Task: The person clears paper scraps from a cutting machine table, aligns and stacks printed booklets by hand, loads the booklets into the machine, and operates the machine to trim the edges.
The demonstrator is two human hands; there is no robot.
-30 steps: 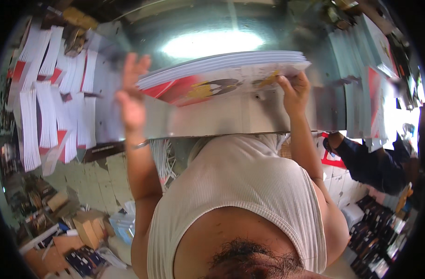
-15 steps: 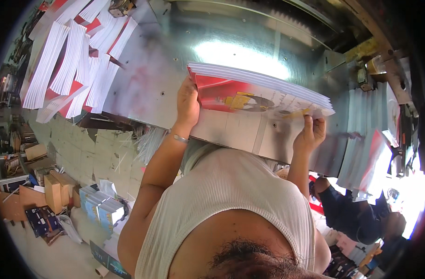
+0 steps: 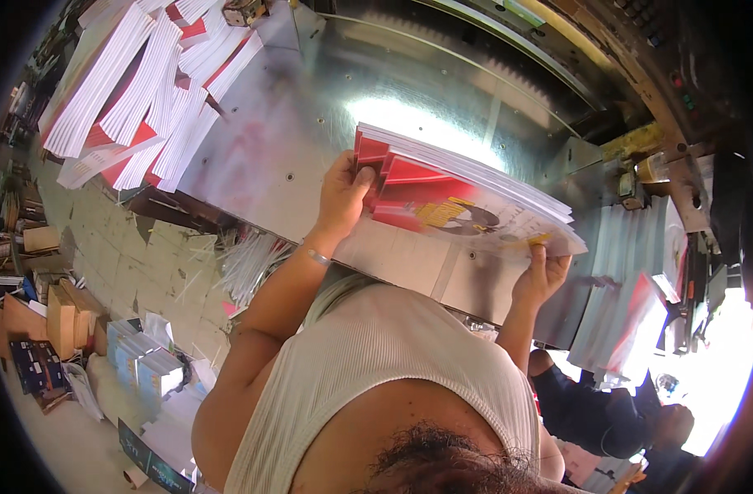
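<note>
Here, a person's left hand (image 3: 342, 198) and right hand (image 3: 541, 280) grip a staggered, rectangular red-and-white paper stack (image 3: 432, 196) over a grey metal desk (image 3: 403, 262); uneven pressure could let layers slide.

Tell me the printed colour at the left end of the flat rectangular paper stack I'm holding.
The paper stack is red there; the head view shows it best.

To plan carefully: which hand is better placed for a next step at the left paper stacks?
Left hand, probably: it holds the printed bundle at left, nearer the paper stacks; the right hand holds its far end.
</note>
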